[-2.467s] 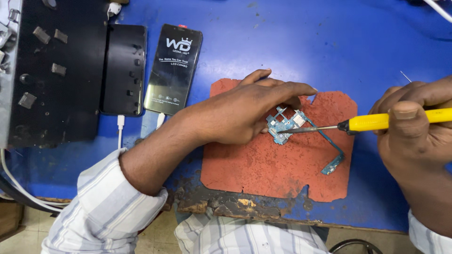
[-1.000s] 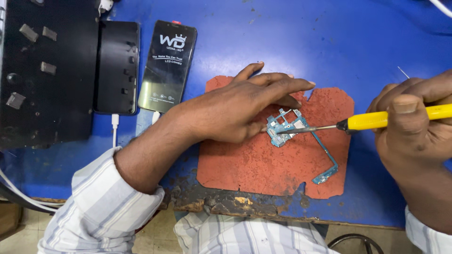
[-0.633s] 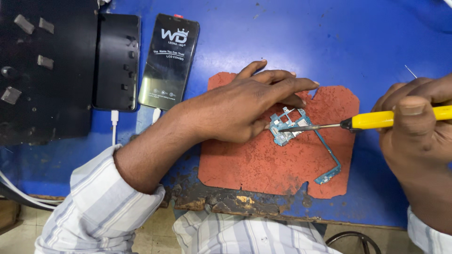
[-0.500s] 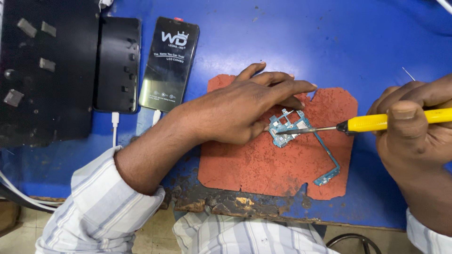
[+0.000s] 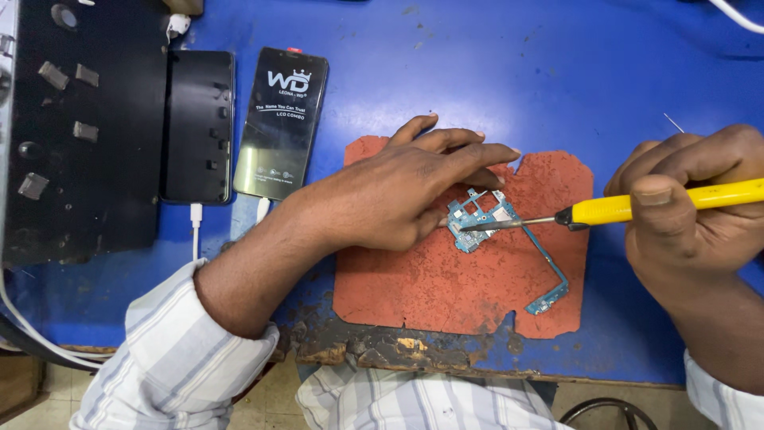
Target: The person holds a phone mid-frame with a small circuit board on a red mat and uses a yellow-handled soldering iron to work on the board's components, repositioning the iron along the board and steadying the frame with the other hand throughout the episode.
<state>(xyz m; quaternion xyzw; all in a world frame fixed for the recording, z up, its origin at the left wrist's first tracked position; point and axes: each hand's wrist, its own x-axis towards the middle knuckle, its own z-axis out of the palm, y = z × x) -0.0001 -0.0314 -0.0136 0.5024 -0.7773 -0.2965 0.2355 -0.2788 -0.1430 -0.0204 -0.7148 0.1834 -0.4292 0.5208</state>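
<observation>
- Step in hand, as judged: a small blue circuit board [image 5: 482,218] is being worked with the metal tip of a yellow-handled tool [image 5: 637,205]; the tip is seen resting on the board's upper, wider part.
- Location of the board: it lies on a worn red-orange mat [image 5: 446,279], toward the mat's upper middle; a thin blue strip runs from it down to a small end piece near the mat's lower right.
- Left hand [image 5: 398,191]: it is laid flat over the mat with fingers spread; the board's left edge is pressed down under the fingertips; nothing is enclosed in it.
- Right hand [image 5: 692,215]: it is closed around the yellow handle, the thumb laid along the top; the grip appears firm.
- Next move, as judged: steady downward pressure from the left hand and a fine, controlled tip are called for, since the board is small and light and could slide on the mat.
- Count: one circuit board; one tool; one mat; two hands, both the person's own.
- Surroundings counted: one phone with a lit screen [image 5: 280,123] on the blue table [image 5: 493,72]; one dark slab-shaped device [image 5: 197,126] just beside it; one large black unit [image 5: 79,135] at the left; one white cable [image 5: 194,231] plugged below the dark device.
</observation>
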